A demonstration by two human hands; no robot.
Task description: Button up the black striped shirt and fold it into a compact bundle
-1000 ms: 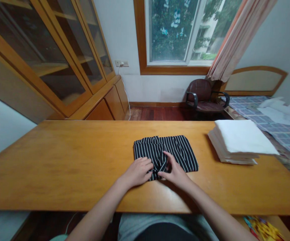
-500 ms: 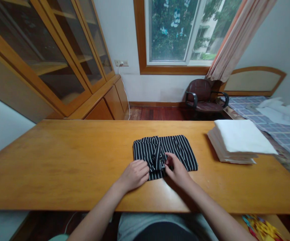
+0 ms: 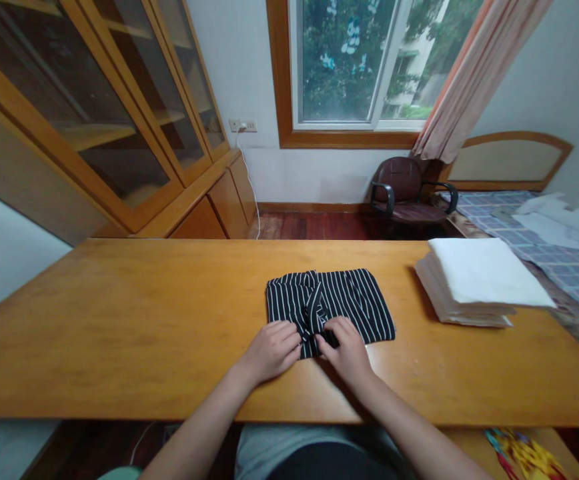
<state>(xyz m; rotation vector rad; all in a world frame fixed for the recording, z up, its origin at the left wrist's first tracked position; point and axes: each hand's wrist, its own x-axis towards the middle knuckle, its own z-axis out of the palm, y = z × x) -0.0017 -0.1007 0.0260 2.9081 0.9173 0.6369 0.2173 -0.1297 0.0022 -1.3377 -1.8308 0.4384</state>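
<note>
A black garment with white stripes (image 3: 364,303) lies folded flat on the wooden table, with a loose, bunched fold running down its middle. My left hand (image 3: 273,349) rests at its near left edge, its curled fingers closed on the fabric. Close beside it, my right hand (image 3: 348,348) grips the near end of the middle fold between thumb and fingers. The fingertips of both hands are partly hidden in the cloth.
A stack of white folded cloth or padded sheets (image 3: 489,273) stands on the table (image 3: 119,327) to the right. Beyond the table are a brown armchair (image 3: 402,190) and a bed (image 3: 499,207). A glass-door cabinet (image 3: 169,113) is at the left. Colourful fabric (image 3: 519,453) lies below the front edge.
My right hand has moved slightly left and toward me, bringing the middle fold's near end with it. My left hand has shifted barely to the right.
</note>
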